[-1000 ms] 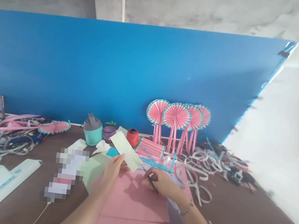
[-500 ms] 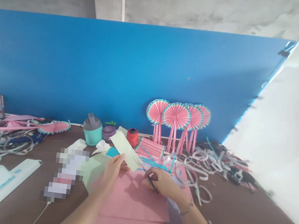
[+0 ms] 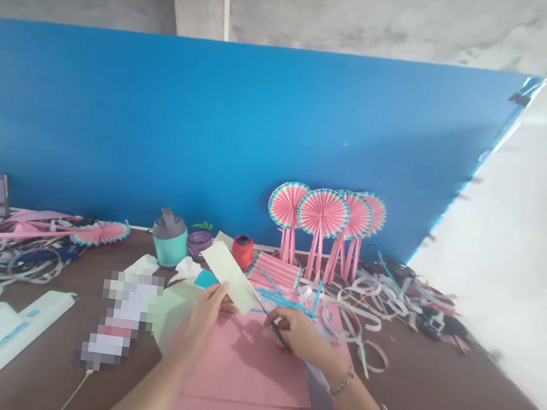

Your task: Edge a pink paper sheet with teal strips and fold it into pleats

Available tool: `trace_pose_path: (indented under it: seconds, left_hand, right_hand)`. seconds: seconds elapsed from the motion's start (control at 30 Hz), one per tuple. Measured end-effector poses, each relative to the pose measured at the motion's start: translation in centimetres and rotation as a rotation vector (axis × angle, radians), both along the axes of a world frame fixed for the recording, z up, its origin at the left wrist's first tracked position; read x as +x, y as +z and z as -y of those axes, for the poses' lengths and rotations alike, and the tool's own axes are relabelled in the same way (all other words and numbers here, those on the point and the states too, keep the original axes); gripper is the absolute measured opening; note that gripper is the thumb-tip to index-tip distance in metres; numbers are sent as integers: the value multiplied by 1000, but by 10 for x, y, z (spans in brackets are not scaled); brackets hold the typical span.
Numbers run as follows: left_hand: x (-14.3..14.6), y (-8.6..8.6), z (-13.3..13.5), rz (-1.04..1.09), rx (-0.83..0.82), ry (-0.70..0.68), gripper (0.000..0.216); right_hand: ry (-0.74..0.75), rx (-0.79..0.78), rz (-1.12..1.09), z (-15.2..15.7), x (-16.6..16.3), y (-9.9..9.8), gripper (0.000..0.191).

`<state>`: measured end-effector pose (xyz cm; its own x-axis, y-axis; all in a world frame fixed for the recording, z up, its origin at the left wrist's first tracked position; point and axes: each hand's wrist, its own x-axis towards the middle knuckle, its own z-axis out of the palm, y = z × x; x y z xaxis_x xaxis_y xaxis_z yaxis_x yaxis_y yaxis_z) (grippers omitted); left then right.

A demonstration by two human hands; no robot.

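Between thumb and fingers, my left hand (image 3: 209, 307) pinches a pale yellow-green paper strip (image 3: 229, 273), held slanting above the pink sheets. My right hand (image 3: 292, 332) is closed around scissors (image 3: 280, 335) with dark handles. Their thin blades point up and left, reaching the strip's right edge; whether they bite into it I cannot tell. Under both hands lie large pink paper sheets (image 3: 246, 369). Pale green paper (image 3: 174, 306) sticks out on the left. Just beyond the hands are narrow blue paper strips (image 3: 286, 299) and a pleated pink paper piece (image 3: 275, 270).
Several round pink paper fans (image 3: 323, 211) lean against the blue partition (image 3: 213, 130). A turquoise cup (image 3: 169, 245), a purple pot (image 3: 198, 245) and a red thread spool (image 3: 242, 252) stand behind. Curled white strips (image 3: 367, 298) pile up right. A power strip (image 3: 8, 338) lies left.
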<state>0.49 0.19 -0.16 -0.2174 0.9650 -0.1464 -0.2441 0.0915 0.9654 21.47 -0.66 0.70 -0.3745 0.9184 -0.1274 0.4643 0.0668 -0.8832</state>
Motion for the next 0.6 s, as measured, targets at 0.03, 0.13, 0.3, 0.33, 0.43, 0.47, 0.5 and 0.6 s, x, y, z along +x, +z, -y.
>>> trace_pose_path:
  seconds: [0.03, 0.13, 0.3, 0.33, 0.43, 0.47, 0.5, 0.6]
  left_hand:
    - [0, 0, 0, 0, 1, 2, 40]
    - [1, -1, -1, 2, -1, 11, 41]
    - [0, -5, -3, 17, -1, 13, 38]
    - [0, -6, -3, 17, 1, 9, 37]
    - [-1, -6, -4, 13, 1, 7, 36]
    - [0, -5, -4, 14, 2, 11, 37]
    - [0, -5, -3, 19, 4, 16, 38]
    - [1, -4, -3, 59, 10, 23, 41]
  right_hand:
    - [-3, 2, -2, -1, 0, -1, 15]
    - [-11, -2, 0, -1, 1, -2, 15]
    - [-16, -21, 27, 1, -1, 3, 14]
    - [-20, -22, 32, 1, -1, 5, 14]
    - [-28, -18, 46, 2, -2, 7, 13]
    - [-28, -16, 50, 2, -2, 7, 12]
    - [-29, -15, 52, 1, -2, 7, 12]
    - [-36, -23, 54, 0, -2, 4, 12]
